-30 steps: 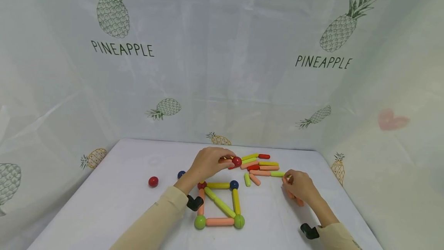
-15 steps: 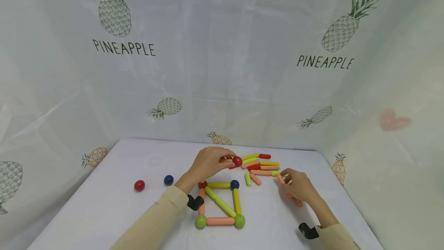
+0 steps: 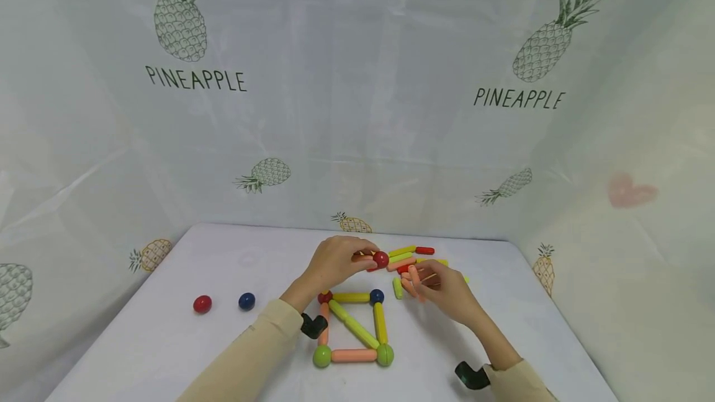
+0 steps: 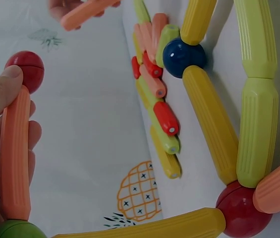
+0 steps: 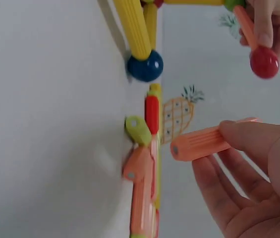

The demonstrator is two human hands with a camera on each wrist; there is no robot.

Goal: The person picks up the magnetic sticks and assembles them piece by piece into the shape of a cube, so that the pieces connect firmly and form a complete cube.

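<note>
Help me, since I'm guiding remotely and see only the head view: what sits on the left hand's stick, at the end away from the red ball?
Observer: The left wrist view shows a green ball there, touching the orange stick.
Operator: Does anything else meet that ball?
Observer: Yes, in the right wrist view a yellow stick does.
Operator: Any mark on the other orange stick, in the right hand?
Observer: The right wrist view shows a small grey dot on one end.
</note>
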